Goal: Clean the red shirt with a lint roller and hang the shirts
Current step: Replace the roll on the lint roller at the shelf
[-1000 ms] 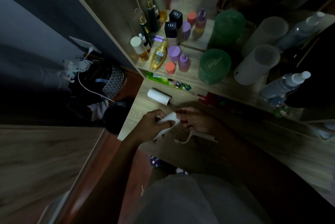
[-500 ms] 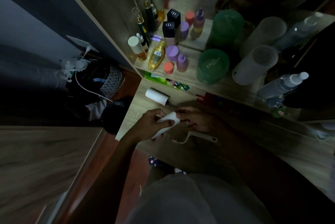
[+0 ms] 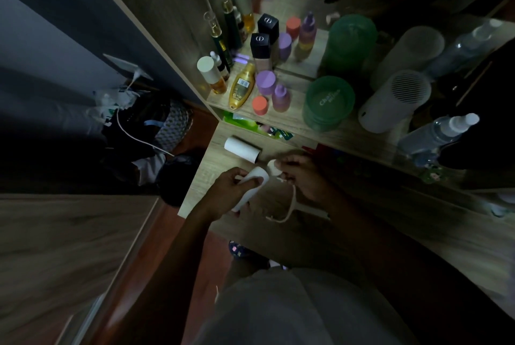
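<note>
Left hand (image 3: 228, 191) fingers around white roll (image 3: 252, 181), right hand (image 3: 303, 180) fingers tight on half-hidden roller handle (image 3: 291, 203).

Both forearms reach forward, hands close together at mid-frame. The left hand (image 3: 228, 191) curls round a roll (image 3: 252, 181), thumb on top. The right hand (image 3: 303, 177) pinches the roller (image 3: 272, 169) end in its fingertips.

Dim light noted. Wooden dresser top (image 3: 202, 171) is set below a raised shelf (image 3: 292, 123) backed by a mirror (image 3: 303, 68). Dark grey wall (image 3: 55, 26) recorded at left; reddish-brown floor (image 3: 203, 258) below.
</note>
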Demonstrator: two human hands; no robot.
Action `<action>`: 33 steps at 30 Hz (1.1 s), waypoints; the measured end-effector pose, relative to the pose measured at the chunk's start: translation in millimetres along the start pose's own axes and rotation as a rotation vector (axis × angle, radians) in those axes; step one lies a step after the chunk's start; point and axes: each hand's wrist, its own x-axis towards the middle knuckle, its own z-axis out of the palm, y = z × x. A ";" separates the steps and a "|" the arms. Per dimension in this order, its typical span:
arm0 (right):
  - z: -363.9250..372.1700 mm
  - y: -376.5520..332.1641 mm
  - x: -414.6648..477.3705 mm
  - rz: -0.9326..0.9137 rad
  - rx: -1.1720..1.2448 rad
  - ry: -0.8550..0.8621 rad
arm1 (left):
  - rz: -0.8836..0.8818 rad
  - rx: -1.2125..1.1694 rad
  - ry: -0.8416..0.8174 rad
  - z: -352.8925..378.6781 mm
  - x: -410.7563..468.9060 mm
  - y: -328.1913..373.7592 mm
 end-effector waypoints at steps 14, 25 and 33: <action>17.3 23.5 50.0 -0.063 -0.242 0.379 | -0.212 -0.567 0.215 -3.6 -1.8 1.8; 17.7 22.6 41.0 -0.213 -0.451 0.413 | -0.207 -0.754 0.227 -4.0 -8.9 4.7; 46.9 -8.8 -48.2 -0.356 -0.249 0.053 | -0.087 -0.804 0.193 3.5 -18.4 12.9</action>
